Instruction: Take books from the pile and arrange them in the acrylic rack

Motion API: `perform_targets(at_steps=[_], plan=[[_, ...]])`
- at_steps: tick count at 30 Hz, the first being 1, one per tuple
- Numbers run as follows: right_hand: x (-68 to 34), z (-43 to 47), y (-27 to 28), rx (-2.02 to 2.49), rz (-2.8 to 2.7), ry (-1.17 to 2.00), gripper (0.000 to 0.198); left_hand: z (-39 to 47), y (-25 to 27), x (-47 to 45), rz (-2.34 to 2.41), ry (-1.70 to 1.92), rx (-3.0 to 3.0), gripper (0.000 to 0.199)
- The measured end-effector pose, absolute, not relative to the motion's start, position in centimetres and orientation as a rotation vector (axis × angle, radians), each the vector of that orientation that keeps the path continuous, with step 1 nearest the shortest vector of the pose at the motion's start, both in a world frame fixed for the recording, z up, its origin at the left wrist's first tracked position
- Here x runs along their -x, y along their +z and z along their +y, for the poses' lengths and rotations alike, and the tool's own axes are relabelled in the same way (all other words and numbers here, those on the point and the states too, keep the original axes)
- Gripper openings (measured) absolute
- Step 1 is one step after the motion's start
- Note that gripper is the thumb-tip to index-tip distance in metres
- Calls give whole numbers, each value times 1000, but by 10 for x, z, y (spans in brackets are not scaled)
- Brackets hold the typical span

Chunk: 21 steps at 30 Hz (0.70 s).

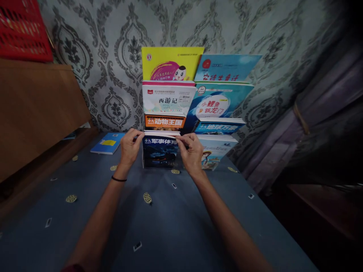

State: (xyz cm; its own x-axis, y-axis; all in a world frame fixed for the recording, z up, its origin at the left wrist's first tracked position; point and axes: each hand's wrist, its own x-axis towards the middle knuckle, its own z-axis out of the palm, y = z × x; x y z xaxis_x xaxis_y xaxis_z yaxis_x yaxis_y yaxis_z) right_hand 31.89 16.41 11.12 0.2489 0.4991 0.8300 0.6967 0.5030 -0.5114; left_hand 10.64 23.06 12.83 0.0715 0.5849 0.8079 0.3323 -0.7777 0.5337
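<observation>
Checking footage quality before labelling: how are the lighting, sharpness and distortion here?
Head view: dim overall, corners darkened, right side near the curtain almost black; wide-angle bending at the edges; book covers lit and readable; both hands, left hand and right hand, fairly sharp on the dark blue book.

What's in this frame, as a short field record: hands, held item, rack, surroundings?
left hand: grips the top left corner of the dark book
right hand: grips the dark book's top right edge
dark book: upright, front row of the rack
rack: two columns of books, orange book just behind the dark one
table: blue cloth; blue booklet lies flat at left
</observation>
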Motion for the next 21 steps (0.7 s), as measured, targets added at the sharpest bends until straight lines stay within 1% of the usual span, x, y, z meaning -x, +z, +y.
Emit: perform_targets(at_steps=[4,7,10,12,15,17,21], plan=[[-320,172,109,1108,-1376,-230,15,236,122,-108,916,1810,-2101,20],[-321,172,109,1109,-1366,-236,15,242,113,-110,911,1815,-1922,13],[-321,167,107,1137,-1362,-213,17,248,105,-111,918,1812,-1804,19],[-319,160,102,1172,-1361,-189,23,247,100,-112,944,1811,-1866,24],[-311,150,86,1190,-1358,-108,42,240,94,-115,1019,1807,-2024,34],[-305,148,73,1191,-1355,3,52,234,89,-120,1082,1779,-2089,40],[-298,155,49,1198,-1303,206,64,225,78,-129,1112,1710,-2092,46]])
